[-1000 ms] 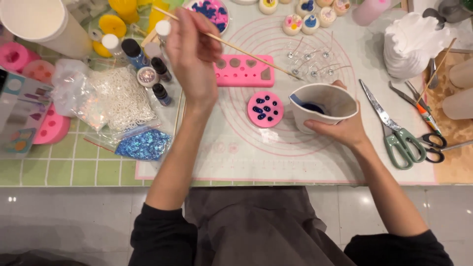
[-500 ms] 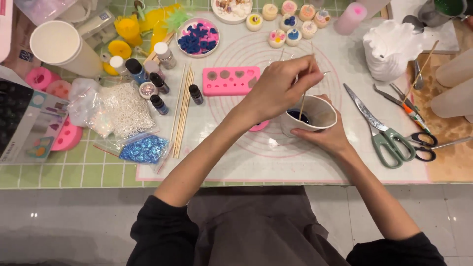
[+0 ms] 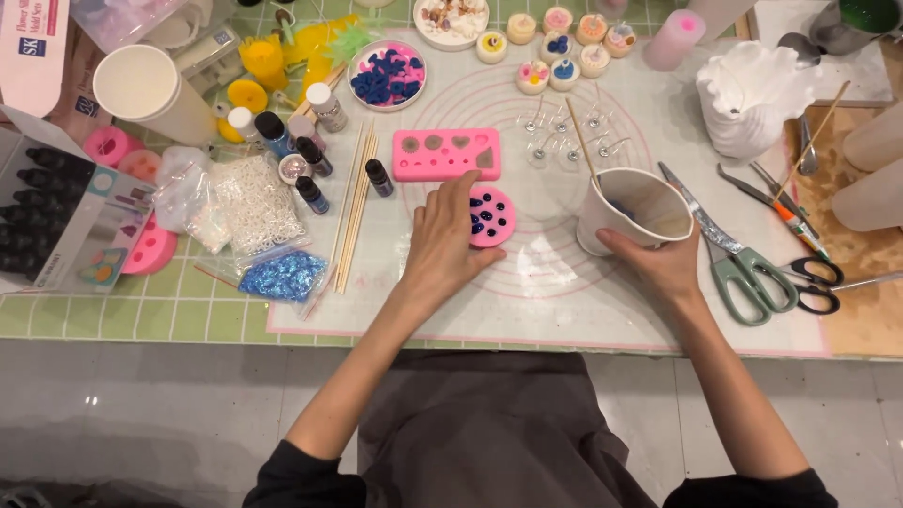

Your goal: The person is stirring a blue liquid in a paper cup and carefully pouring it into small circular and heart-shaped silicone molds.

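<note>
upper left of the frame: a white paper cup [image 3: 141, 89] stands on the green tiled bench [image 3: 141, 315], with a box of small black bottles [image 3: 52, 202] below it at the left edge. right of these lie a clear bag of white beads [image 3: 249, 202] and a bag of blue glitter [image 3: 282, 276]. a bundle of wooden skewers [image 3: 353, 212] lies along the left edge of the translucent work mat [image 3: 527, 310].

centre: a pink rectangular silicone mould [image 3: 445, 153] lies on the mat. just below it sits a round pink mould [image 3: 492, 215] with dark blue fill in its cavities. the left hand [image 3: 442, 246] lies flat on the mat, its fingertips [image 3: 463, 186] touching the left rim of the round mould; the grip is released, fingers extended, nothing grasped.

right of centre: the right hand [image 3: 663, 263] grasps a white paper mixing cup [image 3: 632, 212] by its lower side; the cup is tilted and rests on the mat. a wooden stir stick [image 3: 581, 139] leans inside the cup, pointing to the upper left.

right: green-handled scissors [image 3: 743, 259] lie just beside the cup, with a white frilled mould [image 3: 748, 103] above.
</note>
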